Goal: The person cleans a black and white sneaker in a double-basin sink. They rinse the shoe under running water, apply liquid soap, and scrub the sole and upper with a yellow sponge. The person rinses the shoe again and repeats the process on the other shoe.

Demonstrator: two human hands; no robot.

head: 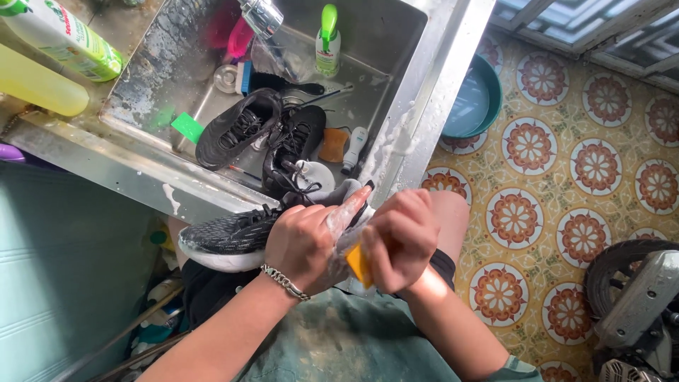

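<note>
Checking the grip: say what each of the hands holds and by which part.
Left hand grips the black sneaker around its heel end. Right hand clutches an orange sponge by its upper part.

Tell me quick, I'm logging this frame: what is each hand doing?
Left hand: closed on the soapy black sneaker.
Right hand: closed on an orange sponge.

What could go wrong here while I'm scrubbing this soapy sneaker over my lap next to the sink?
The sneaker is held off the sink, above your lap, in a sudsy left hand; it might slip and fall. The right hand presses a small orange sponge with wet fingers, so it could pop out. Foam already runs down the sink's edge, and drips may make the tiled floor slick.
</note>
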